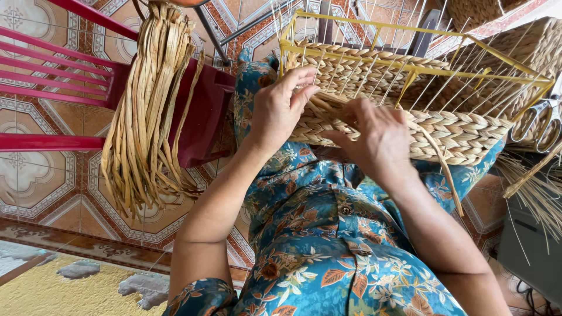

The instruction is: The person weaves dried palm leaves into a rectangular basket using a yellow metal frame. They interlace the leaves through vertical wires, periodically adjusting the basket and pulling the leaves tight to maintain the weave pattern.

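Two hands work a half-woven basket (445, 126) propped on the lap, near edge tilted toward the body for reach. Left hand (281, 108) pinches a fibre strand against the braided wall; right hand (374, 140) presses fingers into the weave. Yellow wire frame (374, 30) bounds the far side; spare straw bundle (146, 111) hangs left over a red chair (205, 117), scissors (535, 120) right.

Rough braided straw basket (445, 131), yellow coated wire frame (374, 26), glossy red plastic chair (205, 111)
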